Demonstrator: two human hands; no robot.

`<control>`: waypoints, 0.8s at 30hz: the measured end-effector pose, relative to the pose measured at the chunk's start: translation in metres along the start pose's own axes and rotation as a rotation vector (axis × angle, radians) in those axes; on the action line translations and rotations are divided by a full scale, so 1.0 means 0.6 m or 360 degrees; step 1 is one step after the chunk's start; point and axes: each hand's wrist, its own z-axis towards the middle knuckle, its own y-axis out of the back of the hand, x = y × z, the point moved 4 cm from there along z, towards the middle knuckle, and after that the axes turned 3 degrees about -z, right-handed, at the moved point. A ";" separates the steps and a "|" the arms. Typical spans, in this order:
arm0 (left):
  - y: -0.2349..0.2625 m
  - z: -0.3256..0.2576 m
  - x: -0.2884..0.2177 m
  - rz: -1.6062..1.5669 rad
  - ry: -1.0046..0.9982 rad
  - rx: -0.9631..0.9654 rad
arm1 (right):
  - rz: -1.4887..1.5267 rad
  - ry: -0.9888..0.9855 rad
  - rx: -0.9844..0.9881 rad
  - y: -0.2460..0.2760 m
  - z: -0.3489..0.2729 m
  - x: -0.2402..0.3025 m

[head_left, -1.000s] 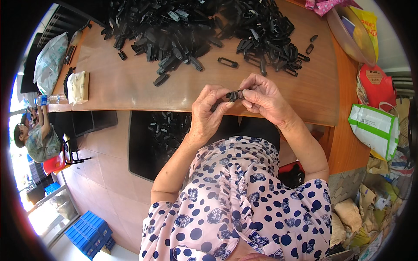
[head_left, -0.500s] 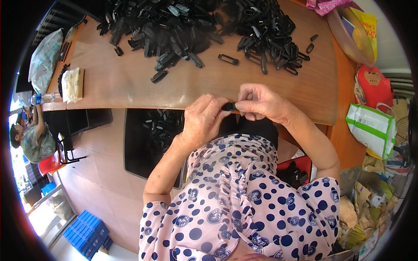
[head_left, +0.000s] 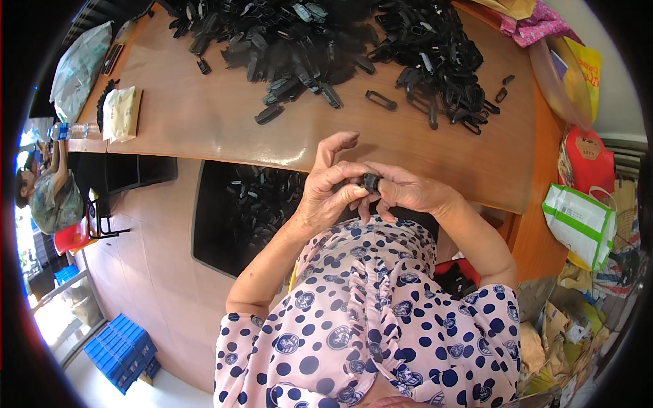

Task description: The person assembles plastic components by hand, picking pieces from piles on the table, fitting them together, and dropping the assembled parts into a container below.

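Small black plastic clip (head_left: 369, 182), pinched between both hands' fingertips, above the table edge

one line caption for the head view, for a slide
Both hands, left hand and right hand, pinch a small black plastic part at the edge of a wooden table heaped with black parts.
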 end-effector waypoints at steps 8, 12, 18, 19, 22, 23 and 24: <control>0.021 -0.032 -0.001 -0.0217 0.0153 -0.0123 | -0.0259 0.0055 -0.0218 -0.037 0.041 -0.007; 0.062 -0.082 -0.025 0.0160 0.0292 -0.0182 | -0.0860 0.0026 -0.0317 -0.027 0.049 -0.016; 0.162 -0.060 -0.074 0.1870 0.0096 -0.0373 | -0.2742 0.0409 -0.1394 0.063 0.026 0.104; 0.170 -0.042 -0.070 0.1944 0.0154 -0.0438 | -0.2959 0.0352 -0.1443 0.079 0.031 0.108; 0.195 0.015 -0.038 0.2078 0.0069 -0.0552 | -0.3183 0.0302 -0.1436 0.120 0.050 0.101; 0.203 0.030 -0.023 0.2074 0.0058 -0.0549 | -0.3205 0.0308 -0.1394 0.129 0.053 0.096; 0.210 0.041 -0.006 0.2115 0.0116 -0.0488 | -0.3229 0.0320 -0.1344 0.131 0.057 0.094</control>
